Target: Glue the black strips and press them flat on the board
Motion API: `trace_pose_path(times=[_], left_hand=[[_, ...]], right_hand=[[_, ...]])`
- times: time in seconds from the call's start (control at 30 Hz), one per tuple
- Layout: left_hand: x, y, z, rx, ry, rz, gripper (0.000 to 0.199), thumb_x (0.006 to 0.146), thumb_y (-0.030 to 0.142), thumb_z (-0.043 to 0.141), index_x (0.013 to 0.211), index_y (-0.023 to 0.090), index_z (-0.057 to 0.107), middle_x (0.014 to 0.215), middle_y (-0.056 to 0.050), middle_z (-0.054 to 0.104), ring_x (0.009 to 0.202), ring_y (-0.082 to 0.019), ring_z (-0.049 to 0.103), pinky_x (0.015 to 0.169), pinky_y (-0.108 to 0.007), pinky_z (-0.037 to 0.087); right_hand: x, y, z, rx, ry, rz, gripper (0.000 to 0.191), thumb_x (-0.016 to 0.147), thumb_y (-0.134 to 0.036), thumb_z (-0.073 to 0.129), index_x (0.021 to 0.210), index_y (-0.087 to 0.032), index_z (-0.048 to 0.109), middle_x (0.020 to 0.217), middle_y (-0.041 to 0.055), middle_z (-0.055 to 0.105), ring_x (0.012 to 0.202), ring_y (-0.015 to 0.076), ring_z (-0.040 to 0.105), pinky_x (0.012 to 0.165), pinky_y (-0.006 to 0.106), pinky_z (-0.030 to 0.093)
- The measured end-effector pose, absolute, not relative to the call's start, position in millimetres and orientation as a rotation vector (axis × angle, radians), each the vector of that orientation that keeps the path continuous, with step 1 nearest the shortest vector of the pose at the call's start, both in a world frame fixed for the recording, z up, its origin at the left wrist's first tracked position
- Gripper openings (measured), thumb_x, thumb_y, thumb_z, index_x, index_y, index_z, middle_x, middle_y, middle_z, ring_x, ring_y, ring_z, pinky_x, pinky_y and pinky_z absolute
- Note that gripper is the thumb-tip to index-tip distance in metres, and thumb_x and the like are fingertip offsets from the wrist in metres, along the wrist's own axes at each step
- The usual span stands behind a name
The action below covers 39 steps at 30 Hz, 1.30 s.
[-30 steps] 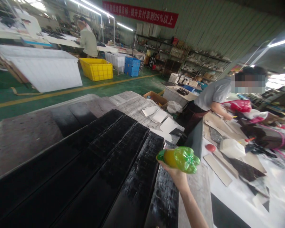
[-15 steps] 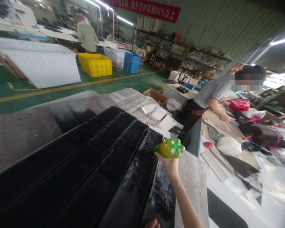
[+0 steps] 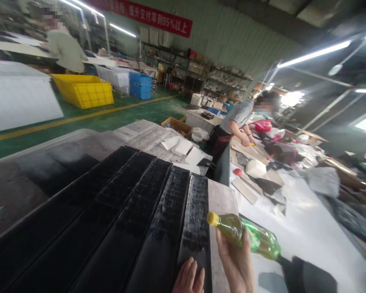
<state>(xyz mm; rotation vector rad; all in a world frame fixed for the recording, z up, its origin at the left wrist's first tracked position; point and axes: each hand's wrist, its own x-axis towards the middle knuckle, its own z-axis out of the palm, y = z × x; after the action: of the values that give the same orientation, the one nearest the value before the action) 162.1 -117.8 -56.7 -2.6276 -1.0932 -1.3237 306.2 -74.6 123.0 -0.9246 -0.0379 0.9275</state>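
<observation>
A green plastic bottle (image 3: 264, 239) with a yellow cap lies tilted across my right hand (image 3: 236, 258), whose thumb and fingers grip its middle; the cap points left. My left hand (image 3: 189, 277) rests at the bottom edge of the view, fingers spread a little, on the near part of the rightmost black strip (image 3: 195, 215). Several long black strips (image 3: 134, 199) lie side by side, glossy toward their far ends. The bottle is above the right border of the board (image 3: 222, 195) under the strips.
White sheets (image 3: 183, 147) lie beyond the strips. On the right, a white-topped table (image 3: 301, 215) bears cardboard scraps, a red ball-like object (image 3: 237, 172) and a white container (image 3: 256, 168). A person (image 3: 238, 118) leans over its far end. A yellow bin (image 3: 85, 91) stands back left.
My right hand has drawn back toward me with the bottle and turned it, so its cap now points left instead of away. More of my left hand shows. The view has swung right.
</observation>
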Motion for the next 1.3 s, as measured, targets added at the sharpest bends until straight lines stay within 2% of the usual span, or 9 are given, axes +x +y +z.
trace_pose_path(times=[0.1,0.23,0.37,0.57,0.7,0.9,1.07,1.23,1.3], left_hand=[[148.4,-120.1,-30.7,-2.857,-1.073,-1.096,0.035,0.091,0.024,0.048,0.121,0.023,0.066,0.124,-0.011,0.062,0.117,-0.028,0.059,0.089,-0.038,0.058],[132.7,-122.9,-4.6,-3.067,-1.046,-0.767,0.037,0.097,0.016,0.044,0.131,0.018,0.059,0.133,-0.015,0.052,0.131,-0.029,0.046,0.104,-0.045,0.048],[132.5,-124.4,-4.6,-3.095,-0.941,-0.674,0.038,0.101,0.025,0.042,0.131,0.01,0.058,0.134,-0.021,0.047,0.131,-0.036,0.042,0.105,-0.051,0.044],[132.7,-126.2,-3.4,-3.107,-0.891,-0.652,0.041,0.103,0.029,0.034,0.128,0.009,0.059,0.129,-0.022,0.046,0.128,-0.035,0.043,0.103,-0.048,0.043],[134.0,-123.6,-8.3,-3.126,-0.86,-0.697,0.041,0.102,0.034,0.035,0.124,0.013,0.062,0.124,-0.018,0.05,0.12,-0.033,0.049,0.1,-0.047,0.045],[139.8,-118.0,4.0,-3.139,-0.816,-0.635,0.038,0.096,0.034,0.04,0.11,0.009,0.066,0.109,-0.018,0.054,0.103,-0.032,0.055,0.094,-0.047,0.049],[161.8,-156.4,41.4,-3.181,-0.734,-0.59,0.042,0.096,0.033,0.036,0.113,0.006,0.062,0.119,-0.022,0.047,0.118,-0.039,0.046,0.099,-0.055,0.043],[206.6,-270.8,49.7,-3.469,-0.201,-0.28,0.032,0.094,0.033,0.051,0.122,0.019,0.057,0.117,-0.009,0.056,0.112,-0.021,0.056,0.097,-0.03,0.048],[220.3,-314.5,44.4,-3.521,-0.108,-0.135,0.041,0.088,0.033,0.062,0.126,0.02,0.054,0.12,-0.009,0.056,0.115,-0.023,0.055,0.097,-0.031,0.048]], right_hand=[[297.3,-142.1,123.6,-0.667,0.274,0.933,0.043,0.073,-0.044,0.082,0.109,-0.023,0.071,0.108,0.0031,0.075,0.112,0.0203,0.066,0.098,0.036,0.055],[264.0,-252.8,129.0,-0.46,0.543,0.862,0.05,0.064,-0.027,0.09,0.108,-0.019,0.07,0.108,0.0038,0.075,0.106,0.0197,0.069,0.094,0.035,0.057],[215.8,-367.1,126.7,-0.366,0.685,0.726,0.052,0.064,-0.027,0.09,0.11,-0.017,0.069,0.111,0.0059,0.074,0.109,0.0204,0.068,0.092,0.033,0.058],[157.9,-485.7,98.7,-0.309,0.671,0.58,0.042,0.065,-0.03,0.089,0.103,-0.021,0.073,0.114,0.0013,0.074,0.115,0.015,0.065,0.096,0.024,0.056],[138.9,-521.5,78.0,-0.131,0.674,0.476,0.046,0.065,-0.026,0.089,0.106,-0.018,0.072,0.116,0.0026,0.073,0.114,0.0122,0.064,0.092,0.018,0.055],[140.5,-548.0,68.3,0.155,0.786,0.444,0.051,0.066,-0.015,0.087,0.113,-0.011,0.069,0.121,0.0102,0.069,0.115,0.0151,0.064,0.088,0.018,0.056],[145.9,-552.9,50.2,0.211,0.796,0.399,0.056,0.065,-0.022,0.089,0.116,-0.015,0.069,0.125,0.009,0.068,0.12,0.0176,0.062,0.088,0.019,0.057],[145.4,-548.2,40.4,0.249,0.76,0.397,0.047,0.071,-0.03,0.086,0.114,-0.018,0.071,0.123,0.0063,0.07,0.118,0.0192,0.062,0.09,0.022,0.057],[145.7,-548.6,45.4,0.262,0.763,0.401,0.046,0.072,-0.028,0.084,0.115,-0.017,0.071,0.122,0.0069,0.07,0.119,0.0199,0.062,0.091,0.022,0.057]])
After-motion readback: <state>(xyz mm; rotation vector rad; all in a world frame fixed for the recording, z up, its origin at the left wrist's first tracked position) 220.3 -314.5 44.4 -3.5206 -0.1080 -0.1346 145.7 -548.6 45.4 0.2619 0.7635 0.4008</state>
